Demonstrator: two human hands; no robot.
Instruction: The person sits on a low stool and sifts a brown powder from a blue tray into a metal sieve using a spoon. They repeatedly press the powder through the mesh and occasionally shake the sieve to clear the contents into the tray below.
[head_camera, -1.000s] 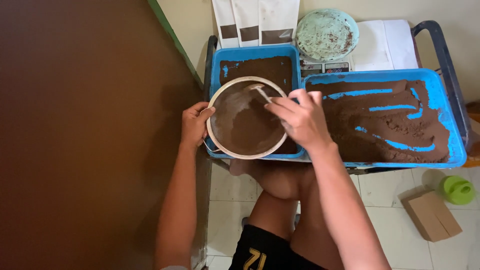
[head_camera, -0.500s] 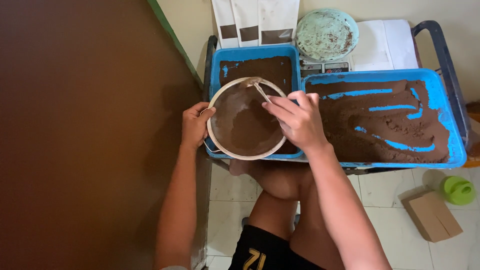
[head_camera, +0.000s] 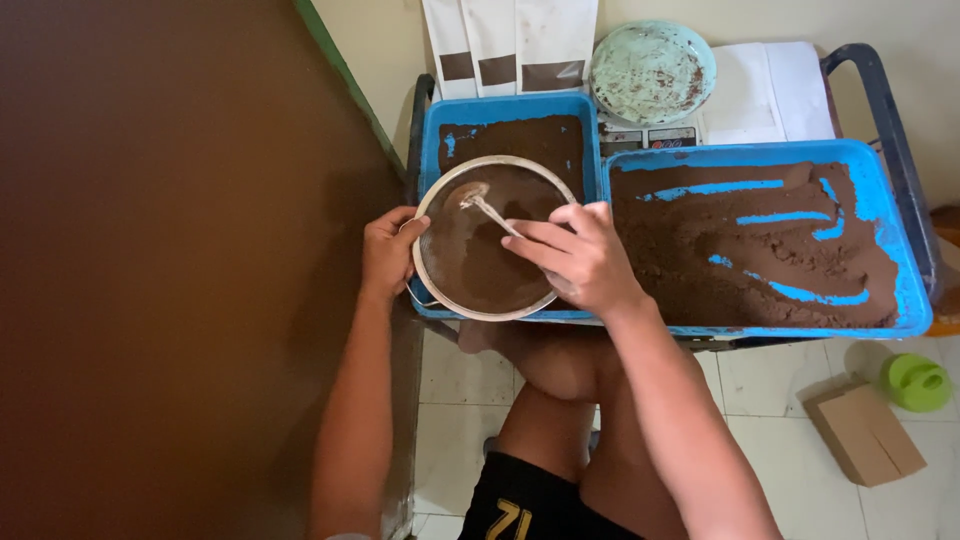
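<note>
Fingers (head_camera: 545, 232) on spoon (head_camera: 487, 208), round sieve (head_camera: 430, 215) over blue trays (head_camera: 900, 290), tiled floor (head_camera: 760, 385)

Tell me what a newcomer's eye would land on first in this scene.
First, the round sieve full of brown powder, at centre over the smaller blue tray. The left hand grips its rim, and the right hand holds a spoon in the powder. To the right, the large blue tray shows bright blue streaks scraped through its brown powder.

Sieve over small tray, big tray to its right.
Sieve (head_camera: 490, 240) sits on small tray (head_camera: 510, 108); big tray (head_camera: 890, 230) just right; plate (head_camera: 652, 70) + pouches (head_camera: 510, 45) behind; box (head_camera: 865, 432) on floor, right.
</note>
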